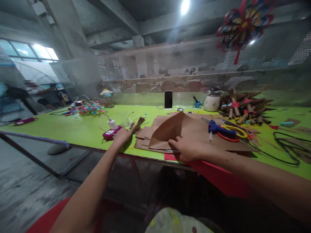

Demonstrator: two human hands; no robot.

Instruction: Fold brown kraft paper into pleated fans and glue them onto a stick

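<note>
Brown paper sheets (194, 129) lie spread at the front of the green table, one of them curled up on its left side. My right hand (188, 149) rests at their front edge, its fingers at the lifted sheet; whether they pinch it is hard to tell. Further left, my left hand (122, 136) is closed round a small brown paper bundle (138, 123) with a flared end, just right of a purple power strip (112, 133). A blue glue gun (215, 127) and scissors with yellow and red handles (234, 132) lie on the sheets. Red paper (218, 176) hangs below my right forearm.
A heap of brown paper rolls (243, 108) sits at the back right, beside a white jug (212, 101). A phone (168, 99) stands upright at the back. Colourful paper pieces (91, 108) lie back left. A black cable (282, 157) runs at right. A person (40, 92) is far left.
</note>
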